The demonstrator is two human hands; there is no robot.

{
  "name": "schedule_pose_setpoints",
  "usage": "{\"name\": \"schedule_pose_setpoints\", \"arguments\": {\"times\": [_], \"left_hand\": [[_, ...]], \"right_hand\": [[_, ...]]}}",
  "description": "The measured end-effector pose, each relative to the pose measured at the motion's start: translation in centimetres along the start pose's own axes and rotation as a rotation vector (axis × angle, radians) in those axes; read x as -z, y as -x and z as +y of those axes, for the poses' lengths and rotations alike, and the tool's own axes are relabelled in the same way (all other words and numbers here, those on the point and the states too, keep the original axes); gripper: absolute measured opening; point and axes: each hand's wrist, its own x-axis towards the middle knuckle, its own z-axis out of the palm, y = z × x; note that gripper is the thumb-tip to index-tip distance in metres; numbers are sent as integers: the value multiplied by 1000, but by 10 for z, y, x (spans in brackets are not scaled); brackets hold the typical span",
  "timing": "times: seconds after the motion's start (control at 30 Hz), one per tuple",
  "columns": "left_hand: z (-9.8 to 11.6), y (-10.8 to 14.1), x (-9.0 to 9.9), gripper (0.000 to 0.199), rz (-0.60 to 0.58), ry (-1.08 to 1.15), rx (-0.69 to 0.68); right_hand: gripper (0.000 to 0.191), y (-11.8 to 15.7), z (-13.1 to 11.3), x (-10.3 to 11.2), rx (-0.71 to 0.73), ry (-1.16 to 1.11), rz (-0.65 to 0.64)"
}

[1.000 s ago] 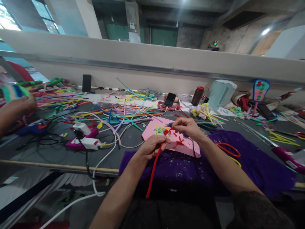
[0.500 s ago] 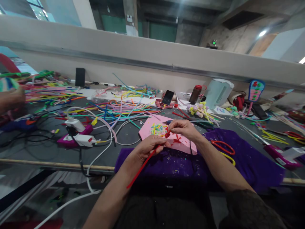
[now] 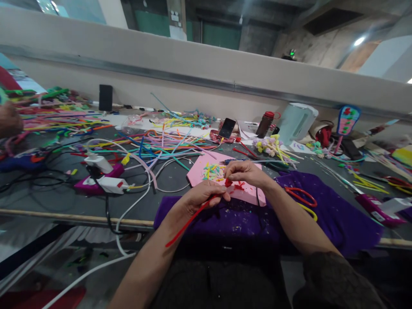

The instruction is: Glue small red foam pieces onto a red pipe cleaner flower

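My left hand (image 3: 206, 194) is closed on a red pipe cleaner (image 3: 185, 227), whose long tail runs down along my forearm. My right hand (image 3: 242, 172) pinches at the other end, where the red fuzzy strand is bunched into a small twisted clump (image 3: 228, 184). Both hands are close together above a pink sheet (image 3: 197, 171). On that sheet lie short yellow, white and teal snippets (image 3: 212, 172) and several red pieces. A purple cloth (image 3: 219, 221) covers the table edge below my hands.
Loose pipe cleaners (image 3: 167, 143) spread over the dark table. Power strips (image 3: 99, 180) with cables lie left. Red-handled scissors (image 3: 301, 196) rest on the cloth at right. A phone (image 3: 227, 127), a bottle (image 3: 265, 123) and a pitcher (image 3: 298, 122) stand behind. Another person's hand (image 3: 9, 120) shows far left.
My left hand has shifted slightly and the pipe cleaner's tail has swung a little left. My right fingers have curled in closer over the red clump. The other person's hand has moved left.
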Motion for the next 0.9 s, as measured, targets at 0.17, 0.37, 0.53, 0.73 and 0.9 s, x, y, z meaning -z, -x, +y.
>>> {"name": "schedule_pose_setpoints", "arguments": {"times": [0.17,0.37,0.53,0.73,0.9], "left_hand": [[0,0,0,31,-6,-3,-19],[1,1,-1,31,6,4,5],[1,1,-1,31,3,17,8],[-1,0,-1,31,24,18,-7],[-2,-1,0,32,31,25,-8]], "right_hand": [[13,1,-3,0,-8,112,-7],[13,2,-6,1,-3,187,0],[12,2,-8,1,57,279,8],[11,2,-9,1,114,358,21],[9,2,-10,1,133,399,12]]}}
